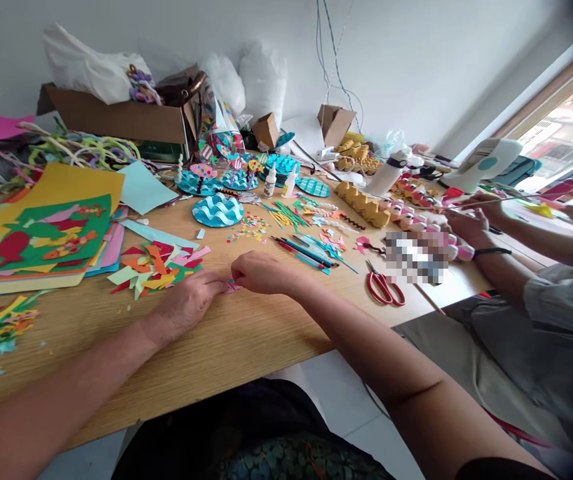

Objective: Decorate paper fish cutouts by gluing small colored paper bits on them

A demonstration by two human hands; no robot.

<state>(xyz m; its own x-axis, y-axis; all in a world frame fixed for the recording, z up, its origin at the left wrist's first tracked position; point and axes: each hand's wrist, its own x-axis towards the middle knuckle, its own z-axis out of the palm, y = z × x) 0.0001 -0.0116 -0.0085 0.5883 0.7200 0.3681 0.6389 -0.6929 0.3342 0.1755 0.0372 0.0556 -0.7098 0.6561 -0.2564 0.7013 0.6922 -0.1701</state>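
A small pink paper piece (233, 285) lies low over the table between my hands, partly hidden by fingers. My left hand (186, 305) rests at the table with its fingers together and their tips on the piece's left side. Curled at the other side is my right hand (261, 272), its fingertips closed on the piece. Left of them spreads a heap of coloured paper scraps (159, 267). Just beyond are tiny paper dots (247, 229) and a blue wavy-striped disc (217, 211). Pens (302, 255) lie to the right, near red-handled scissors (385, 288).
Stacked coloured paper (76, 177) and thin strips (1, 333) cover the left. Glue bottles (270, 181) stand amid decorated blue discs. A cardboard box (116, 117) is behind. At right, a co-worker's hands (471, 227) are near egg-carton strips (364, 203) and a white bottle (387, 175).
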